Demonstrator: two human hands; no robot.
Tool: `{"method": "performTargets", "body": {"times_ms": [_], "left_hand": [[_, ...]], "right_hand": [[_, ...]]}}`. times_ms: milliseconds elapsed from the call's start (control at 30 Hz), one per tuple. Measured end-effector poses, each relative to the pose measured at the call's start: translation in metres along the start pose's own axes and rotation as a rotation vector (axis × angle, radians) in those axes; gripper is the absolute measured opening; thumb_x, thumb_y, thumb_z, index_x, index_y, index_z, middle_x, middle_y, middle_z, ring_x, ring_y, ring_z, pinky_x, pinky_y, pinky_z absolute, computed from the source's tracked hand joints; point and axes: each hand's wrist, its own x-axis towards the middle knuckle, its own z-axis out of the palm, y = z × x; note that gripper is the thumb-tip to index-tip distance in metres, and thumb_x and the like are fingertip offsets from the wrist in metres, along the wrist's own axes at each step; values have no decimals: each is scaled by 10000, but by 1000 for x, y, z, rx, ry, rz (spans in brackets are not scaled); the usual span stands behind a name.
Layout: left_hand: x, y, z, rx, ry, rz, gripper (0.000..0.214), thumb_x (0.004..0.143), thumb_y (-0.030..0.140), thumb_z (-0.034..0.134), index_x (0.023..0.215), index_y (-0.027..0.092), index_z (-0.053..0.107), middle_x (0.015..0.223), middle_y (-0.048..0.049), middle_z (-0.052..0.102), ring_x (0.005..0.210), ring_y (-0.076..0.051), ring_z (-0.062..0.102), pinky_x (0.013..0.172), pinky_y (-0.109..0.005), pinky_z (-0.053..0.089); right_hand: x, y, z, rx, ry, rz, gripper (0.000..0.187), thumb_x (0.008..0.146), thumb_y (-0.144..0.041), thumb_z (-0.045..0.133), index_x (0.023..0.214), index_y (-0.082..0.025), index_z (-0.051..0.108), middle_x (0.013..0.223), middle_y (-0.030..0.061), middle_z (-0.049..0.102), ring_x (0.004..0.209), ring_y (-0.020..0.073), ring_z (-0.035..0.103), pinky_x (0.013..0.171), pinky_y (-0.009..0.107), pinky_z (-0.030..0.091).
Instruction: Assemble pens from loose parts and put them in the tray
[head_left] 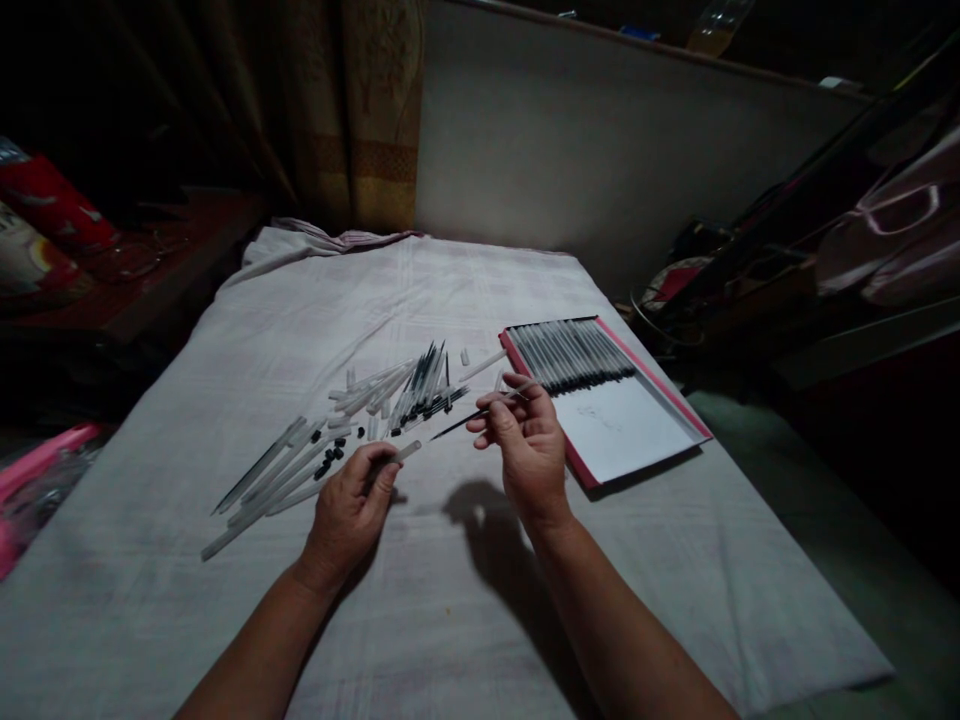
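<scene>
Sheet [660, 600]: pale cloth, matt, lightly creased. Loose pen tubes [240, 527]: translucent plastic, smooth, frosted in look. Small caps [322, 468]: black plastic. Open box [645, 435]: smooth white inner surface, paper or card by its look; edging red. Curtain [382, 100]: patterned cloth, faint sheen in the folds. Side table [187, 265]: reddish, wood-like, dull. Wall [585, 150]: smooth, matt. Pink item [45, 460]: smooth plastic. Bottle [716, 28]: clear, glossy — plastic or glass, cannot be told.

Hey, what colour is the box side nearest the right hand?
That box side is red, seen best in the head view.
</scene>
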Motion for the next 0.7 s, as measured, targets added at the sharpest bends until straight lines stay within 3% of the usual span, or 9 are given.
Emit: {"method": "performTargets", "body": {"times_ms": [300, 433, 533, 700], "left_hand": [[-1, 0, 0, 46, -20, 52, 212, 916, 373, 503, 981, 215, 629, 845, -27, 733, 744, -175, 702, 712, -276, 545], [0, 2, -2, 70, -7, 76, 217, 919, 374, 497, 976, 217, 634, 863, -34, 742, 760, -180, 707, 711, -282, 550], [3, 2, -7, 77, 13, 83, 225, 922, 384, 495, 975, 217, 635, 857, -32, 747, 758, -183, 714, 712, -288, 558], [7, -7, -18, 70, 204, 9, 214, 934, 367, 512, 1032, 206, 612, 842, -10, 744, 733, -164, 716, 674, -267, 561]], "right_hand": [[-8, 7, 9, -24, -56, 19, 245, 852, -338, 662, 1052, -238, 561, 829, -14, 700, 605, 110, 678, 498, 196, 529], [-13, 11, 14, -80, -207, 85, 125, 852, -306, 637, 928, -209, 614, 845, 14, 720, 677, 126, 684, 541, 204, 521], [-13, 18, 16, -213, -381, 83, 122, 850, -269, 616, 935, -198, 667, 874, 34, 727, 734, 137, 673, 577, 217, 509], [-6, 27, 14, -609, -435, -34, 243, 857, -176, 585, 1073, -191, 694, 1003, 69, 718, 823, 155, 660, 738, 276, 516]]}}
